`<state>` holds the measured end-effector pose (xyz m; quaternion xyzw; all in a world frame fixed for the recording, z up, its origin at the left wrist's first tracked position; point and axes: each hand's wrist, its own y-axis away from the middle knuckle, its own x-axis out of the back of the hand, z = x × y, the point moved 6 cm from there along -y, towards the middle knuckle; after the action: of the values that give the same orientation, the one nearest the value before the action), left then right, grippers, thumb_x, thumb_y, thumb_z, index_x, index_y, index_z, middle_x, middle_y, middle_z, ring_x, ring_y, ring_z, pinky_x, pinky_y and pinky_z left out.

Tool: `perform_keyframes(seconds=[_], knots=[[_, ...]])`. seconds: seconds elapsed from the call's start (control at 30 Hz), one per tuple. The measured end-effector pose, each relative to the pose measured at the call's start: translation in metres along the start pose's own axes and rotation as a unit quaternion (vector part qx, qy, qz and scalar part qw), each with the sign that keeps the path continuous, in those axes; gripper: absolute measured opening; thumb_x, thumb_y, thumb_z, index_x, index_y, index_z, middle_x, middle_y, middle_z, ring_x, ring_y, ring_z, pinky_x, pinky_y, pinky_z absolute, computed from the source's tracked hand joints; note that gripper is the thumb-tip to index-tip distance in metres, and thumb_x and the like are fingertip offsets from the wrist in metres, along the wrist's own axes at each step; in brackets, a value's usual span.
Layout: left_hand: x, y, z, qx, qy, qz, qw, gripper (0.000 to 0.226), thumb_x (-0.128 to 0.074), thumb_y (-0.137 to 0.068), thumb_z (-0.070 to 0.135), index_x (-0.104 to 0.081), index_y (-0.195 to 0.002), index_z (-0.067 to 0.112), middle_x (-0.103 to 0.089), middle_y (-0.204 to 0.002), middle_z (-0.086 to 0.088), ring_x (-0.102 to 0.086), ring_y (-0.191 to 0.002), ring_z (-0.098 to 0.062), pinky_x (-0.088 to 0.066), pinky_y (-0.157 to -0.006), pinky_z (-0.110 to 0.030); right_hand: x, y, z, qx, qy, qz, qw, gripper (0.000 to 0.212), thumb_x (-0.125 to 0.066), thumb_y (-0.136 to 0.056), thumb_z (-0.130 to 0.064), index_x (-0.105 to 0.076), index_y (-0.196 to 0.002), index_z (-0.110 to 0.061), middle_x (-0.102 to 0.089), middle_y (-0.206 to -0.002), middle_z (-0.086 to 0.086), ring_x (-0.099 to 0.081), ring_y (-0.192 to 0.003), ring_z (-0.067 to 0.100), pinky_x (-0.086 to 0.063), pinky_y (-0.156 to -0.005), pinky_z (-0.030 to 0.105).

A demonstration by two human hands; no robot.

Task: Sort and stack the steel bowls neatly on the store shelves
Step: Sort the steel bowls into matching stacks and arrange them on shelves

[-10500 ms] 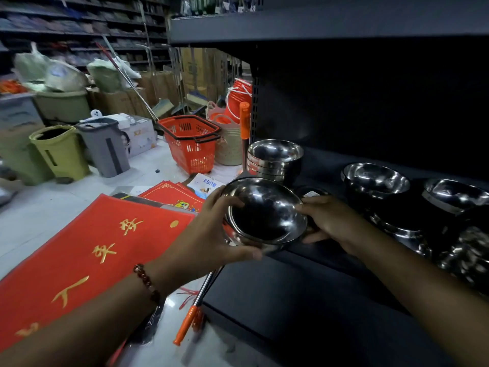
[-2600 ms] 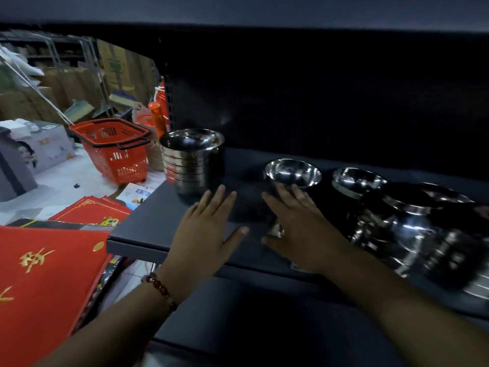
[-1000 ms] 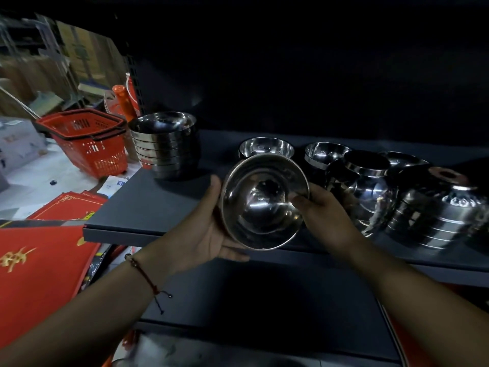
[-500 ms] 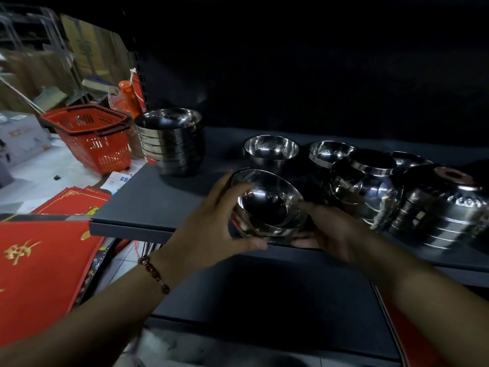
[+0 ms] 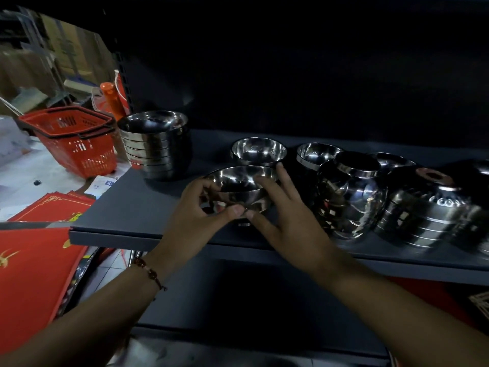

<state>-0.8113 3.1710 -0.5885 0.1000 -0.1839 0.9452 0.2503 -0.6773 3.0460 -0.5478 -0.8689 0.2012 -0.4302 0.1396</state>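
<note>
A steel bowl (image 5: 239,185) stands upright on the dark grey shelf (image 5: 127,207), near its front edge. My left hand (image 5: 197,221) holds its left side with curled fingers and thumb. My right hand (image 5: 285,215) cups its right side, thumb tip meeting my left thumb at the front. A neat stack of bowls (image 5: 156,144) stands at the shelf's left end. Two single bowls sit behind, one (image 5: 258,151) just beyond the held bowl and one (image 5: 317,154) to its right. Tipped stacks of bowls (image 5: 352,197) lie at the right.
A red shopping basket (image 5: 71,139) stands on the floor left of the shelf. Red printed sheets (image 5: 31,266) lie below at the left. An orange handle (image 5: 112,100) leans by the shelf upright. A lower shelf (image 5: 238,300) runs under my arms.
The bowl was tilted up toward me a second ago. It has come down and now stands level on the shelf, with both hands still around it.
</note>
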Motion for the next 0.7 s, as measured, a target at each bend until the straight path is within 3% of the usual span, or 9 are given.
perform_keyframes(seconds=[0.1, 0.13, 0.2, 0.27, 0.4, 0.57, 0.7], knots=[[-0.003, -0.003, 0.005, -0.006, 0.015, 0.013, 1.0, 0.052, -0.079, -0.061, 0.061, -0.056, -0.103, 0.04, -0.065, -0.119, 0.002, -0.065, -0.107, -0.005, -0.054, -0.095, -0.035, 0.0, -0.005, 0.006, -0.043, -0.099, 0.047, 0.993, 0.065, -0.069, -0.091, -0.027, -0.037, -0.145, -0.04, -0.013, -0.164, 0.0, -0.003, -0.127, -0.035, -0.021, -0.089, -0.011], [-0.004, -0.005, 0.007, -0.009, 0.025, 0.019, 0.999, 0.051, -0.079, -0.061, 0.06, -0.056, -0.103, 0.042, -0.065, -0.119, 0.001, -0.065, -0.107, -0.006, -0.054, -0.095, -0.035, 0.002, -0.008, 0.006, -0.047, -0.125, 0.066, 0.989, 0.066, -0.071, -0.089, -0.023, -0.039, -0.145, -0.037, -0.026, -0.159, 0.001, -0.016, -0.132, -0.027, -0.025, -0.091, -0.007], [-0.004, -0.009, 0.012, -0.021, 0.05, 0.033, 0.998, 0.049, -0.08, -0.063, 0.057, -0.056, -0.104, 0.045, -0.066, -0.12, 0.001, -0.066, -0.108, -0.008, -0.055, -0.095, -0.037, 0.008, -0.013, 0.003, -0.035, -0.156, 0.097, 0.982, 0.065, -0.074, -0.086, -0.016, -0.043, -0.141, -0.032, -0.047, -0.139, -0.002, -0.047, -0.12, -0.011, -0.037, -0.091, 0.0], [-0.006, -0.014, 0.019, -0.036, 0.068, 0.042, 0.996, 0.054, -0.081, -0.064, 0.054, -0.054, -0.111, 0.045, -0.067, -0.12, 0.003, -0.066, -0.109, -0.008, -0.054, -0.096, -0.036, 0.013, -0.02, 0.003, -0.03, -0.163, 0.109, 0.98, 0.061, -0.076, -0.085, -0.018, -0.046, -0.136, -0.033, -0.055, -0.127, -0.004, -0.056, -0.113, 0.002, -0.045, -0.094, 0.013], [-0.008, -0.025, 0.026, -0.066, 0.103, 0.07, 0.99, 0.069, -0.085, -0.065, 0.048, -0.05, -0.124, 0.043, -0.062, -0.128, 0.001, -0.064, -0.115, -0.011, -0.055, -0.097, -0.037, 0.019, -0.033, 0.012, -0.044, -0.178, 0.136, 0.974, 0.056, -0.076, -0.083, -0.021, -0.049, -0.129, -0.037, -0.06, -0.124, -0.003, -0.06, -0.114, 0.014, -0.051, -0.1, 0.038], [-0.016, -0.043, 0.034, -0.091, 0.063, 0.131, 0.985, 0.064, -0.083, -0.075, 0.041, -0.045, -0.123, 0.061, -0.043, -0.131, 0.022, -0.05, -0.116, 0.012, -0.048, -0.098, -0.022, 0.024, -0.055, 0.021, -0.053, -0.203, 0.169, 0.963, 0.052, -0.076, -0.084, -0.018, -0.052, -0.127, -0.035, -0.058, -0.128, -0.008, -0.058, -0.117, 0.007, -0.05, -0.101, 0.036], [-0.025, -0.064, 0.036, -0.097, 0.078, 0.14, 0.982, 0.061, -0.079, -0.08, 0.041, -0.047, -0.131, 0.055, -0.047, -0.134, 0.021, -0.052, -0.122, 0.001, -0.049, -0.102, -0.029, 0.027, -0.077, 0.034, -0.054, -0.185, 0.209, 0.959, 0.053, -0.077, -0.081, -0.023, -0.052, -0.125, -0.041, -0.048, -0.141, -0.004, -0.049, -0.13, 0.012, -0.047, -0.105, 0.041]])
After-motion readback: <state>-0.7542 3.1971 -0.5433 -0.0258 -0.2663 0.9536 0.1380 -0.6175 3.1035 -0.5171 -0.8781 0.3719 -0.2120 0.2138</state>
